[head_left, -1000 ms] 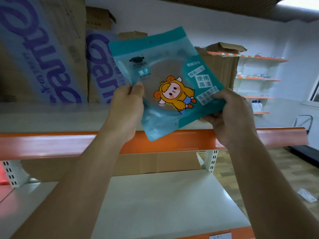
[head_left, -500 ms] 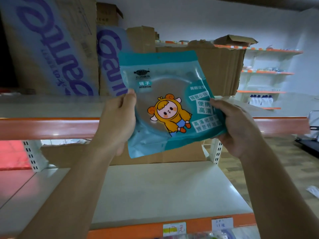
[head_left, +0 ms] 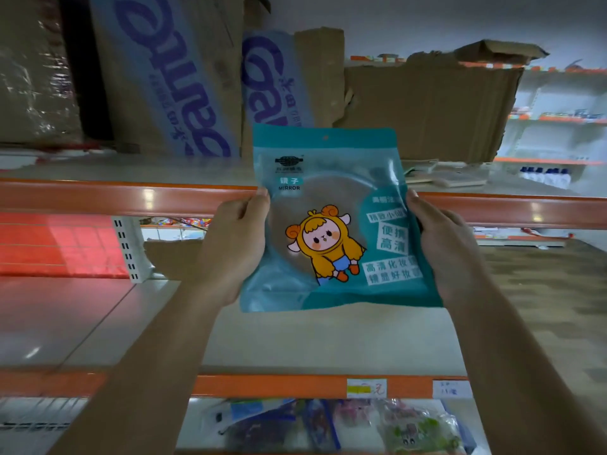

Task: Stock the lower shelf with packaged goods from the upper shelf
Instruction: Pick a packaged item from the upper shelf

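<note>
A teal mirror packet [head_left: 331,224] with a yellow cartoon sheep is held upright in front of me, between the upper shelf [head_left: 131,200] and the lower shelf [head_left: 328,339]. My left hand [head_left: 235,244] grips its left edge, thumb on the front. My right hand [head_left: 441,244] grips its right edge the same way. The packet hangs above the pale board of the lower shelf, its bottom edge close to the board but apart from it.
Cardboard boxes [head_left: 184,77] with blue lettering and a torn carton [head_left: 427,110] stand on the upper shelf. Price tags [head_left: 366,387] sit on the lower shelf's orange front rail. Below it lie several small packaged goods [head_left: 345,425]. More shelving [head_left: 551,159] stands at the far right.
Both hands have brought the packet down from above the upper shelf to the opening of the lower shelf and straightened it upright. The view has tilted downward.
</note>
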Demonstrator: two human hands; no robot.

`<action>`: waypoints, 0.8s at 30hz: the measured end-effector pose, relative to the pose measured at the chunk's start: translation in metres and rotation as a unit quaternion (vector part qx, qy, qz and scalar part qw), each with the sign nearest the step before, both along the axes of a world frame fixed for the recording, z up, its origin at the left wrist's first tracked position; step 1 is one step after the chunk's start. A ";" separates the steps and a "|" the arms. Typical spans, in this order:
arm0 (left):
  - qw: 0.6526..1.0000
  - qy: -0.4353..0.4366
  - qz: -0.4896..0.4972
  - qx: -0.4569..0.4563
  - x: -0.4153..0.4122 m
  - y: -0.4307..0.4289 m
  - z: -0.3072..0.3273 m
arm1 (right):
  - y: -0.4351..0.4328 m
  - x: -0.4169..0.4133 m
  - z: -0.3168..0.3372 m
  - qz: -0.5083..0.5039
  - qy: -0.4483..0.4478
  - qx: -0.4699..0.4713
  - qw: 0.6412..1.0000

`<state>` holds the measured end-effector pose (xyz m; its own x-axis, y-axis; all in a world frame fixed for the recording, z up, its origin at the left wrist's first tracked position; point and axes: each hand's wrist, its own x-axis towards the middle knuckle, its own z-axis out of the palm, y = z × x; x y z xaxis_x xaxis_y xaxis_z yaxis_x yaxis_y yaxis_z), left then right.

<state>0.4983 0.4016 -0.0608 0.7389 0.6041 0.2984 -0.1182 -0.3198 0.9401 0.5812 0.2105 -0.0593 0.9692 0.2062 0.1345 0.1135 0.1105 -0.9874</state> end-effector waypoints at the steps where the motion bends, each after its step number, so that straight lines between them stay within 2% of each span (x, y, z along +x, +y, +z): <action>1: 1.000 0.001 0.000 0.004 -0.005 0.005 -0.002 | 0.005 -0.005 -0.002 -0.011 -0.013 -0.014 1.000; 7: 1.000 -0.005 -0.009 -0.025 -0.038 0.047 -0.017 | 0.047 -0.043 -0.024 -0.068 -0.043 -0.040 0.996; 12: 0.999 -0.027 -0.029 0.014 -0.061 0.084 -0.037 | 0.082 -0.073 -0.046 -0.108 -0.051 -0.056 0.991; 18: 0.998 -0.039 -0.002 0.056 -0.084 0.108 -0.059 | 0.105 -0.094 -0.071 -0.123 -0.028 -0.065 0.990; 24: 0.998 0.010 0.007 0.054 -0.107 0.120 -0.080 | 0.119 -0.108 -0.095 -0.108 -0.015 -0.053 0.993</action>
<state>0.3916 0.5211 -0.1409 0.7367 0.5800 0.3477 -0.0936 -0.4217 0.9019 0.4735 0.3296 -0.1538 0.9883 0.0088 0.1522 0.1524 -0.0230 -0.9881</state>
